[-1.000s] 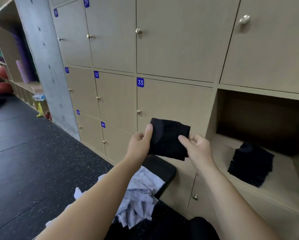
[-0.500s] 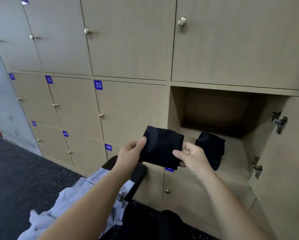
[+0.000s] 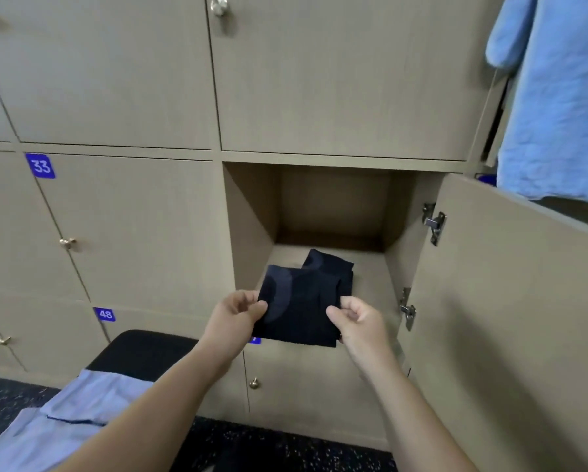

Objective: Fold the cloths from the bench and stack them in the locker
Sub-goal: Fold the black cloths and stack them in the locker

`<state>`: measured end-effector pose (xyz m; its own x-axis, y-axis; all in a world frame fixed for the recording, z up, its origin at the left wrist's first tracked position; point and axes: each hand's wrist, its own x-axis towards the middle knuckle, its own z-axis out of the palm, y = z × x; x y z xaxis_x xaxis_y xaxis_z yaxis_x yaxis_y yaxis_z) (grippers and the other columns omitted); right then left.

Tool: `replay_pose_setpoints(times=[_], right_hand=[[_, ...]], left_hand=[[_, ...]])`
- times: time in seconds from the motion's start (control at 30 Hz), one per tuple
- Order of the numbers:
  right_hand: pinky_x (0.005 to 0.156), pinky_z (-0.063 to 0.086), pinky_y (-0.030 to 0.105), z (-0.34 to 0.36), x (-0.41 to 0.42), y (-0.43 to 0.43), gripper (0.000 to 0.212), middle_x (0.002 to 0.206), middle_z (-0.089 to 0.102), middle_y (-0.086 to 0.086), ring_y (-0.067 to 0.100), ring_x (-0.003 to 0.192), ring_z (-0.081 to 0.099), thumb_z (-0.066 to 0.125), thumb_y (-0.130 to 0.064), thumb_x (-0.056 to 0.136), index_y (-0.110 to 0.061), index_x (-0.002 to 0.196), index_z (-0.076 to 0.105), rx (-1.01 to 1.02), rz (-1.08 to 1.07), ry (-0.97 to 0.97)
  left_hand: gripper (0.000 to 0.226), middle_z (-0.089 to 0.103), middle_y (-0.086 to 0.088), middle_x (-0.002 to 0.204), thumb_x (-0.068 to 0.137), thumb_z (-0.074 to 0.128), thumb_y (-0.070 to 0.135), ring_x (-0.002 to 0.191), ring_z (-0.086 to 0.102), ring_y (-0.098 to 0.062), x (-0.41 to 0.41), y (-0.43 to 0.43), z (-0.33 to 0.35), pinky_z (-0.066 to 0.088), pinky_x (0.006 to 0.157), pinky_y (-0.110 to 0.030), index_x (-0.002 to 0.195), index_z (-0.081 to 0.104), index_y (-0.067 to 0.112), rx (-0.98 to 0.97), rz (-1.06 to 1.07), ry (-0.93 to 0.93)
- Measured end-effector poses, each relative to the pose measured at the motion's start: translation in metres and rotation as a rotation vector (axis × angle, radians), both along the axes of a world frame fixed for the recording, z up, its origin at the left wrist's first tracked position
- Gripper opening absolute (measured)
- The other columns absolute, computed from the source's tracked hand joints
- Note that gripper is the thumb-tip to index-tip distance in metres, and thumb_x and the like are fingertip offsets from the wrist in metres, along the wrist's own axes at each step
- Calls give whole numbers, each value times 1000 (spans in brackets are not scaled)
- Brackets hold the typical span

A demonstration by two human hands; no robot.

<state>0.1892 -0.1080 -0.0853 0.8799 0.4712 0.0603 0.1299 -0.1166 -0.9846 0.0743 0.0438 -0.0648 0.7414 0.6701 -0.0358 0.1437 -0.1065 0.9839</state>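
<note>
A folded black cloth (image 3: 299, 310) hangs at the mouth of the open locker (image 3: 248, 233). My left hand (image 3: 234, 318) pinches its left edge and my right hand (image 3: 357, 323) pinches its right edge. Behind it, a stack of folded black cloths (image 3: 333, 267) lies on the locker floor, partly hidden by the held cloth. Pale blue cloths (image 3: 64, 417) lie on the black bench (image 3: 142, 352) at the lower left.
The locker door (image 3: 510, 318) stands open to the right, its hinges showing. A light blue towel (image 3: 558, 97) hangs at the upper right. Closed numbered lockers fill the wall to the left and above. Dark speckled floor lies below.
The view has swung right and closer to the open locker. Both hands have carried the folded black cloth to the locker's opening, in front of the stack.
</note>
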Motion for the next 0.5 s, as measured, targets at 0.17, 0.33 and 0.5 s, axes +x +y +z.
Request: replay_pose_setpoints(times=[0.17, 0.33, 0.5], right_hand=[[89, 52, 40, -25, 34, -3, 21, 98, 71, 11, 20, 90, 66, 60, -12, 92, -4, 111, 66, -87, -50, 7], [74, 50, 24, -46, 65, 1, 11, 85, 72, 3, 20, 84, 67, 61, -7, 92, -11, 84, 69, -99, -124, 69], [80, 52, 33, -48, 102, 21, 6, 90, 72, 9, 25, 89, 67, 65, -10, 90, -11, 92, 71, -82, -185, 68]], left_hand=[[13, 72, -5, 85, 99, 54, 13, 74, 67, -11, 36, 2, -19, 47, 58, -16, 99, 66, 7, -28, -42, 50], [29, 75, 4, 85, 97, 49, -2, 76, 65, -5, 71, 11, -32, 45, 64, -16, 100, 67, 20, -45, -166, 124], [29, 72, 11, 66, 96, 47, -9, 55, 62, 6, 118, 32, -29, 47, 56, -7, 95, 68, 13, -4, -181, 97]])
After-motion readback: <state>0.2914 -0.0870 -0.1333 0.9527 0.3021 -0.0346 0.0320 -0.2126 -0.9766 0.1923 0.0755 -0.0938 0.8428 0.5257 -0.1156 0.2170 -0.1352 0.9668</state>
